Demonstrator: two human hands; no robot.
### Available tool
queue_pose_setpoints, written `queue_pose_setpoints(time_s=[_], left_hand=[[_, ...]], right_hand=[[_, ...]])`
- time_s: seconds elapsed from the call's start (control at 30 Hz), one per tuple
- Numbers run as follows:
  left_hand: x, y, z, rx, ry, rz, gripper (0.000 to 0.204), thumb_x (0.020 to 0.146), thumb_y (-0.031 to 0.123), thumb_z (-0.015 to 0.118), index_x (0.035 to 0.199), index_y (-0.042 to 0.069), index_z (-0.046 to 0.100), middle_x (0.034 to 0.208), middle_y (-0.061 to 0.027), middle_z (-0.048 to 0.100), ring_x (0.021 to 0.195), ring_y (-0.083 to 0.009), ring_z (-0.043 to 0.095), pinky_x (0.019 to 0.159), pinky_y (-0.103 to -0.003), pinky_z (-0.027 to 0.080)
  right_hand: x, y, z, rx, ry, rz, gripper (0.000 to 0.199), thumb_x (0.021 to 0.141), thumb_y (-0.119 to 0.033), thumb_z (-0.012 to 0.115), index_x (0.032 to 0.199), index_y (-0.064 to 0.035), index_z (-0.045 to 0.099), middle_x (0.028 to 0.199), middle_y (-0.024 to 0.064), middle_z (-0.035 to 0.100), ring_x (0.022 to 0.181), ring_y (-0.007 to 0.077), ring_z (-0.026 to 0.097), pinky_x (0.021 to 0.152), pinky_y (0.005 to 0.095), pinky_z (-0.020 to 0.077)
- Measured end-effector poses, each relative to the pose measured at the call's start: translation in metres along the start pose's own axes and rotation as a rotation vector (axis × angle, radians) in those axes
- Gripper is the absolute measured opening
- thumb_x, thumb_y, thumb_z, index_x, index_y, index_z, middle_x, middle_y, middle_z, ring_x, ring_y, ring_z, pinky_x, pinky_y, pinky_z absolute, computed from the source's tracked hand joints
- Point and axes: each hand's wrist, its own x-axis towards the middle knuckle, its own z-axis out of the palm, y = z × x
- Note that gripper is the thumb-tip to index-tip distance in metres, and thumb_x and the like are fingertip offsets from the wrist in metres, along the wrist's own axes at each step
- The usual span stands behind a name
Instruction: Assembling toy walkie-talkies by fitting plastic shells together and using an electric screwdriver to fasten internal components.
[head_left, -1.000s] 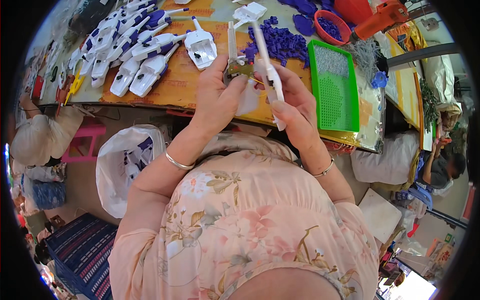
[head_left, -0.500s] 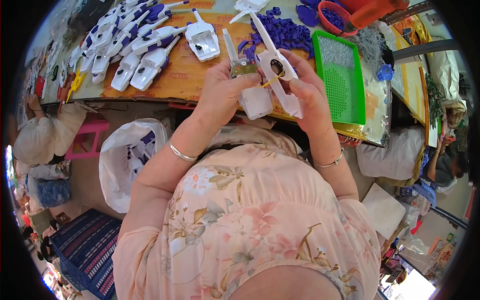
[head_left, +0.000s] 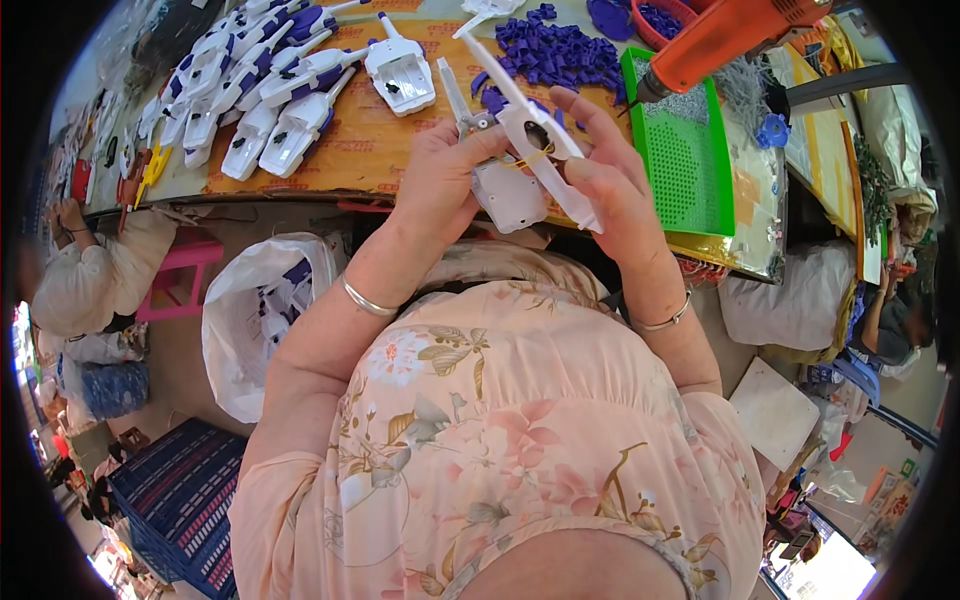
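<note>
My left hand [head_left: 440, 180] is closed around a white plastic housing half [head_left: 512, 197], with the thumb across its upper part. A narrow white stem [head_left: 453, 90] of that half sticks up past the fingers. In my right hand [head_left: 622, 190] is the matching white shell half [head_left: 560, 172], tilted and held between thumb and fingers. A dark round part sits inside it, and a thin yellow wire [head_left: 532, 158] runs between the two halves. The halves are close together but apart at the lower end. My left thumb hides most of the inside of the left half.
White and purple assembled housings [head_left: 230, 85] lie heaped at the table's left. Small purple parts [head_left: 560, 52] are piled behind my hands. An orange power screwdriver [head_left: 715, 45] hangs over a green tray [head_left: 690, 180] of screws. Below left stands a white bag [head_left: 225, 320]; another person [head_left: 90, 270] sits far left.
The right shell half has swung closer over the left one, covering its inside more. The orange screwdriver has moved down and left over the green tray.
</note>
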Motion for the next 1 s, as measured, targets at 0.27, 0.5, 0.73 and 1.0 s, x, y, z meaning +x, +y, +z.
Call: queue_pose_setpoints(time_s=[0.27,0.5,0.73,1.0], left_hand=[[0.000,-0.010,0.003,-0.043,0.026,0.036,0.019,0.083,0.000,0.056,0.102,-0.003,0.058,0.093,-0.0101,0.064,0.079,-0.0167,0.063,0.070,-0.031,0.053],[0.003,-0.012,0.005,-0.013,0.048,0.075,0.023,0.081,0.000,0.058,0.104,-0.004,0.056,0.094,-0.0100,0.063,0.080,-0.0166,0.063,0.070,-0.030,0.052],[0.003,-0.016,0.002,0.008,0.086,0.063,0.020,0.082,-0.003,0.054,0.102,-0.003,0.055,0.093,-0.0099,0.062,0.080,-0.0178,0.063,0.069,-0.031,0.053],[0.004,-0.015,0.003,-0.107,0.067,0.055,0.022,0.081,-0.005,0.051,0.103,-0.003,0.054,0.097,-0.0106,0.062,0.086,-0.0196,0.062,0.075,-0.034,0.052]], right_hand=[[0.002,0.008,0.000,-0.010,0.124,-0.078,0.059,0.081,-0.012,0.060,0.131,0.0050,0.033,0.104,0.0110,0.056,0.094,0.0139,0.055,0.079,0.0257,0.0461],[0.002,0.029,0.005,-0.226,0.179,-0.184,0.058,0.075,-0.019,0.074,0.122,0.0017,0.046,0.106,0.0088,0.056,0.095,0.0147,0.053,0.083,0.0274,0.0457],[-0.002,0.037,0.008,-0.909,0.134,-0.415,0.072,0.062,-0.017,0.080,0.122,0.0035,0.045,0.119,0.0211,0.046,0.111,0.0363,0.044,0.093,0.0419,0.0389],[-0.003,0.041,0.006,-0.872,0.196,-0.408,0.067,0.068,-0.014,0.076,0.125,0.0019,0.043,0.117,0.0161,0.049,0.105,0.0280,0.049,0.091,0.0360,0.0407]])
